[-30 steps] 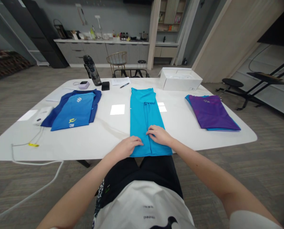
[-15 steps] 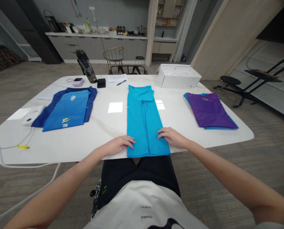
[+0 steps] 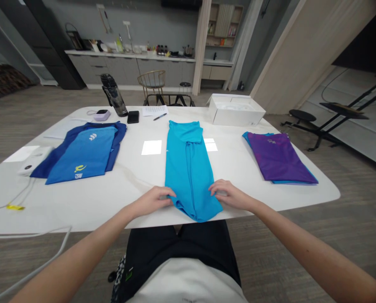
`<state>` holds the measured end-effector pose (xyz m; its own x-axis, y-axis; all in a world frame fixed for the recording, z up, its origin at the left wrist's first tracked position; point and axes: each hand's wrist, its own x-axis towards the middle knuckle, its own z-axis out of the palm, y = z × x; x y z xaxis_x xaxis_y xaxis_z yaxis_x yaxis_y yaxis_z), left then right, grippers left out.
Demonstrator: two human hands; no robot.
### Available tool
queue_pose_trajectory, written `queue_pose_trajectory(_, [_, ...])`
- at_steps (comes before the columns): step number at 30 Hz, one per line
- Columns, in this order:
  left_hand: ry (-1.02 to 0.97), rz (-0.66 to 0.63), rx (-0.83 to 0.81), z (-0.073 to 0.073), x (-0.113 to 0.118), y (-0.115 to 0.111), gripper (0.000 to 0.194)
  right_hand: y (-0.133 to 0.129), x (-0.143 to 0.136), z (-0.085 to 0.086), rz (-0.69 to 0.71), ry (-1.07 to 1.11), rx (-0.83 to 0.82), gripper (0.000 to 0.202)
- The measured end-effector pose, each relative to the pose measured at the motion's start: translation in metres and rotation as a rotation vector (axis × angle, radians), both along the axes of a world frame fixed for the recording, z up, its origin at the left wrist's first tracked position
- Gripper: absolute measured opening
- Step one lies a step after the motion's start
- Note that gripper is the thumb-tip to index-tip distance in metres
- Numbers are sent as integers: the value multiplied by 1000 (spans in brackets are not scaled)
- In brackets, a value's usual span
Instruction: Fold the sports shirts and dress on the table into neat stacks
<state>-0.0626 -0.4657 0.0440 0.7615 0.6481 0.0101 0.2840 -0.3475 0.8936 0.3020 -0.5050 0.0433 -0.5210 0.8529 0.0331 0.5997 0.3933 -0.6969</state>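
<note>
A turquoise T-shirt [image 3: 191,168], folded into a long narrow strip, lies lengthwise before me on the white table [image 3: 134,168]. My left hand [image 3: 154,200] pinches its left edge a little above the near end. On the opposite side my right hand [image 3: 227,193] grips the right edge, fingers curled, the thumb tucked partly under the cloth. Between my hands the fabric buckles upward, and the near end sags and curls by the table's front edge. A sleeve lies folded over near the far end.
To the left lie folded blue shirts [image 3: 83,151] by a white power strip [image 3: 33,162]. Folded shirts with a purple one [image 3: 276,155] on top lie right. Behind stand a white box [image 3: 235,111], a bottle [image 3: 114,94], a black case [image 3: 133,117] and a pen [image 3: 160,116].
Both hands have gone from resting on the shirt's edges to gripping them. The flat near end has lifted and buckled. The view has tilted up slightly.
</note>
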Motion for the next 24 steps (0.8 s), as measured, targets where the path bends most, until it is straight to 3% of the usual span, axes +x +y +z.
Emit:
queue_pose_trajectory(4, [-350, 416, -156, 13, 24, 36, 25, 47, -11, 18, -273, 376, -104, 29])
queue_pose_trajectory(7, [-597, 649, -297, 12, 45, 83, 34, 99, -16, 13, -454, 599, -150, 38])
queue_pose_trajectory(9, [-591, 669, -504, 4, 54, 114, 42, 132, -18, 2, -566, 622, -279, 47])
queue_pose_trajectory(12, [-412, 650, -750, -14, 62, 146, 47, 168, -21, -17, -697, 450, -463, 58])
queue_pose_trajectory(14, [-318, 702, -757, -25, 65, 156, 48, 181, -23, -27, -734, 319, -454, 54])
queue_pose_trajectory(17, [-273, 808, -620, -35, 70, 160, 46, 189, -24, -37, -769, 250, -367, 45])
queue_pose_trajectory(20, [-363, 815, -508, -28, 74, 160, 43, 188, -24, -32, -717, 352, -334, 43])
queue_pose_trajectory(24, [-639, 613, -541, 5, 73, 168, 49, 187, -20, -2, -550, 646, -237, 43])
